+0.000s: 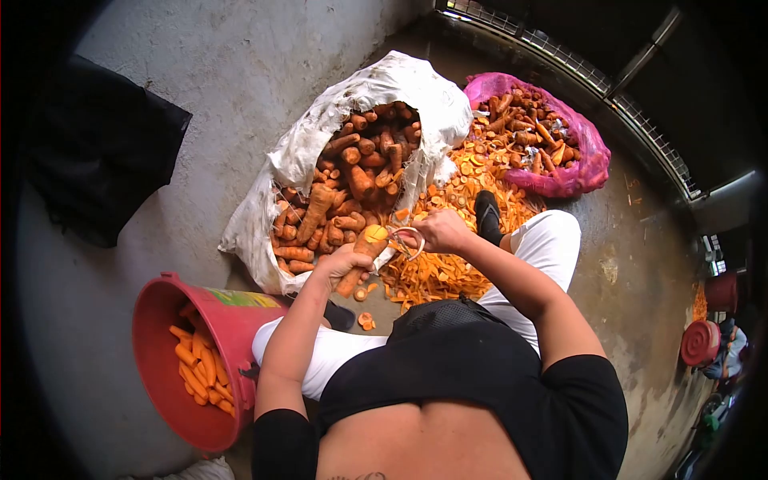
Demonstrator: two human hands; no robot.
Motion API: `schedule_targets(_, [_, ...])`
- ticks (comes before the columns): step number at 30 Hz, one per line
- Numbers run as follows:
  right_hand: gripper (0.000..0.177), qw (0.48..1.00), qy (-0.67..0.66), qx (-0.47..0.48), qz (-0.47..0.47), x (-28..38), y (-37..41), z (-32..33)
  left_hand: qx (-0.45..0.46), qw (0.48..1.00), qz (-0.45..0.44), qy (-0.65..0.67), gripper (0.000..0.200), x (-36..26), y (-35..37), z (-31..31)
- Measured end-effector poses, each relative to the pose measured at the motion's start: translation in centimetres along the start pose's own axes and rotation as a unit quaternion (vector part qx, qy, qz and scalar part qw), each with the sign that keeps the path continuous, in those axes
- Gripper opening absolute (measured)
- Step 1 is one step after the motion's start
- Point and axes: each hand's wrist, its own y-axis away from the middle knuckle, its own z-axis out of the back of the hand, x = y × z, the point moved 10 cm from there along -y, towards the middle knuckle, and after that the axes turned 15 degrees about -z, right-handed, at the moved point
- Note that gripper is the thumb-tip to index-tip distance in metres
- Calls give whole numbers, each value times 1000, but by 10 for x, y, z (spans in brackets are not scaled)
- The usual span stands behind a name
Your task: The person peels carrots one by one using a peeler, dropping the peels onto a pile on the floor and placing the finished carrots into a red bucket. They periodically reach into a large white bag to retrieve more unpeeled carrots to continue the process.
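Note:
My left hand point(340, 262) grips a carrot point(365, 252) that points up and away from me, partly peeled at its top end. My right hand point(438, 230) holds a white-handled peeler point(406, 240) with its blade against the carrot's upper end. Both hands work above my knees in white trousers. Under the hands lies a heap of orange carrot peelings point(436, 272) on the concrete floor.
A white sack point(416, 88) of unpeeled carrots stands open just ahead. A pink mesh bag point(588, 156) with more carrots lies at the back right. A red bucket point(164, 320) with peeled carrots stands at my left. A dark cloth point(96, 152) lies at the far left.

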Motion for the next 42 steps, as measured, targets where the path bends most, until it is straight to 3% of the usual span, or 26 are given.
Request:
schedule_targets(2, [47,1000,14,6,22,-3,-1,-9,29,999,2,-25,29,5,0,0])
schedule_targets(4, [41,974,49,154,-158,-71,-8,-50,72,995,-6,-64,31,-1,11,-13])
schedule_targets(5, [48,934,97,222,-261,-110,-6,-40,92,995,19,-26,37,1,25,-32])
schedule_targets(6, [55,951,86,141,-262,-128,-6,-15,104,994,14,-37,39,3,25,-39])
schedule_targets(7, [55,948,143,124,-256,-148,-1,-15,116,992,15,-45,40,7,29,-44])
schedule_targets(8, [52,968,88,31,-233,-135,7,18,105,992,3,-63,43,15,20,-35])
schedule_targets(11, [48,949,16,37,-313,-145,18,18,47,997,-22,-57,48,19,-3,-12])
schedule_targets(12, [50,938,-67,31,-338,-147,22,9,32,997,-51,-55,49,8,-7,-9])
schedule_targets(13, [51,920,-151,26,-360,-141,21,3,18,995,-78,-53,50,-4,-9,-10])
schedule_targets(14, [55,854,-263,142,-425,-138,26,-27,4,993,-105,-51,51,-16,-10,-10])
schedule_targets(15, [57,809,-371,145,-433,-129,26,-53,2,993,-98,-62,50,-21,-11,-12])
schedule_targets(16, [61,830,-418,70,-363,-101,16,-39,1,993,-89,-73,50,-25,-11,-12])
schedule_targets(17, [60,798,-469,123,-359,-81,13,-50,0,993,-80,-85,50,-26,-11,-13])
schedule_targets(18, [66,790,-456,171,-373,-51,15,-32,-34,982,-112,-148,52,-28,-15,-4])
schedule_targets(20, [81,687,-592,145,-397,-43,10,-71,-99,942,-175,-268,57,-26,-23,11])
schedule_targets(21, [87,633,-639,116,-421,-38,10,-79,-127,897,-194,-378,60,-29,-22,15])
schedule_targets(23, [91,594,-685,96,-411,-21,-2,-83,-181,765,-224,-577,66,-42,-15,15])
schedule_targets(27, [93,612,-653,165,-415,-16,-9,-98,-169,745,-200,-613,71,-49,-12,10])
schedule_targets(31, [89,606,-672,142,-402,-6,-9,-85,-164,737,-208,-622,70,-51,-8,1])
schedule_targets(36, [94,634,-635,183,-402,-20,-7,-98,-160,714,-217,-646,70,-54,-8,-4])
schedule_targets(42, [98,615,-656,202,-389,-25,-1,-82,-123,745,-228,-615,67,-50,-13,-11])
